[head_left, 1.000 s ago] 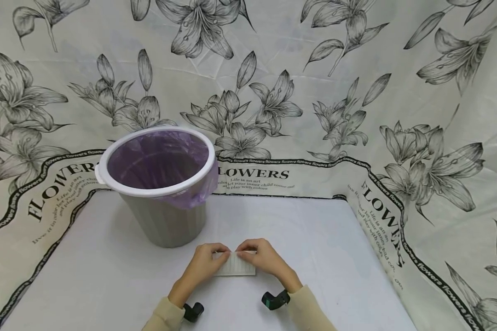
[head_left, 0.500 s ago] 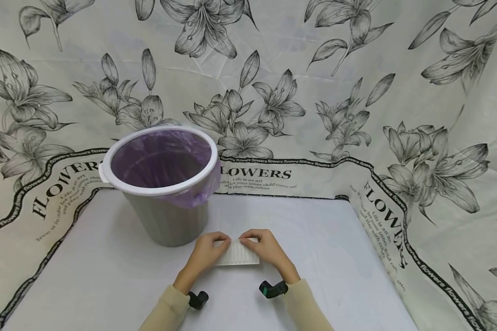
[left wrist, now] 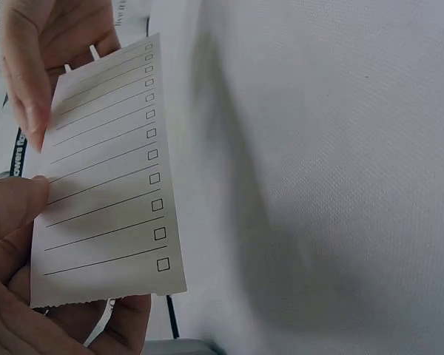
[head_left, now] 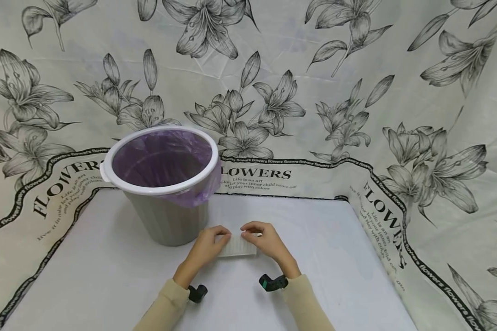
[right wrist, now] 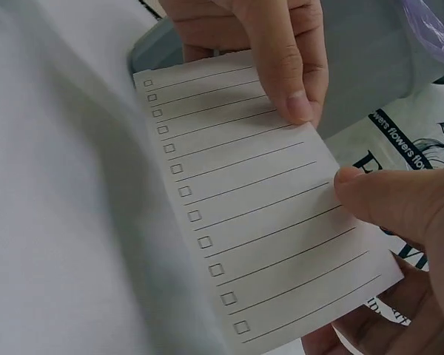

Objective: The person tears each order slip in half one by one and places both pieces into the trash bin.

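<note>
A white lined checklist sheet (head_left: 237, 247) hangs over the table between both hands. Printed lines and a column of small checkboxes cover the paper (left wrist: 107, 170), and one short edge is ragged. In the head view my left hand (head_left: 207, 246) pinches the sheet's far edge on the left. The right hand (head_left: 270, 241) pinches that same edge farther right. Seen from the right wrist, the right thumb (right wrist: 385, 196) lies on the sheet's face with fingers behind it. The left thumb (left wrist: 15, 201) also presses the face; fingers behind are partly hidden by paper.
A grey trash bin (head_left: 171, 220) with a white rim and purple liner (head_left: 199, 193) stands at the back left, just beyond the left hand. Under everything lies a white tabletop (head_left: 314, 257). A flower-printed curtain (head_left: 281, 46) encloses the back and sides.
Both hands have moved a little away from the body with the sheet. Their fingertips are now slightly farther apart along its edge. The bin has stayed in place.
</note>
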`<state>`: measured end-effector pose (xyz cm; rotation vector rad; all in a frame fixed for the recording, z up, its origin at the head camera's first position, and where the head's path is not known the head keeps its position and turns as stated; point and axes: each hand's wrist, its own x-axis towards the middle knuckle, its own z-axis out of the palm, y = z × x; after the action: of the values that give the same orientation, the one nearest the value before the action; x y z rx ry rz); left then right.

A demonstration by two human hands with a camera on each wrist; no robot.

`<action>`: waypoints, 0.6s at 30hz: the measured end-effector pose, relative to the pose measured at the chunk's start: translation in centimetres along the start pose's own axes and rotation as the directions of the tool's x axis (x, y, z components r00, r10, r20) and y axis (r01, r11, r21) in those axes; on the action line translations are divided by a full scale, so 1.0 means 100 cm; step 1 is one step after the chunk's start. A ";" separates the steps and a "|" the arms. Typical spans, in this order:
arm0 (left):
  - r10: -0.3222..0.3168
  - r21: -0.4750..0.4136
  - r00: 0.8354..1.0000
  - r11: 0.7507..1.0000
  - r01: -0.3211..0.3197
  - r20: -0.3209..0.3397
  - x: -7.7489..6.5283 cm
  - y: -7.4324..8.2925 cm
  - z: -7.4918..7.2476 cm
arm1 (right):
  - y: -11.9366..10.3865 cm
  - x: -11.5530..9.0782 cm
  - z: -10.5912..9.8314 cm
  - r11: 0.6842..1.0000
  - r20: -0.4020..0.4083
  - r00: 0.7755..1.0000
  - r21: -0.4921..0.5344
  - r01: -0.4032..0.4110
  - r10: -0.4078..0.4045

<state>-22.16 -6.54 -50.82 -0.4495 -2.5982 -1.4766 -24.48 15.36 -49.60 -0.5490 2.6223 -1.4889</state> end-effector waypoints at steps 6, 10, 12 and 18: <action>-0.019 -0.003 1.000 1.000 0.019 0.006 0.000 0.000 -0.001 | 0.000 -0.002 0.006 0.999 -0.015 0.999 -0.013 0.031 -0.031; -0.037 -0.003 0.999 0.999 0.037 0.009 0.000 0.000 -0.003 | -0.001 -0.002 0.007 0.999 -0.015 0.999 -0.008 0.043 -0.043; -0.028 0.006 1.000 1.000 0.028 0.006 0.000 0.001 -0.003 | -0.002 -0.002 0.008 0.999 -0.017 0.999 -0.009 0.044 -0.045; -0.012 0.004 1.000 1.000 0.013 -0.016 0.001 0.004 -0.003 | -0.007 -0.001 0.007 0.999 -0.014 0.999 -0.005 0.045 -0.045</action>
<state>-22.18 -6.61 -50.30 -0.4201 -2.5963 -1.4718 -24.01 14.51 -49.44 -0.6037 2.6417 -1.5059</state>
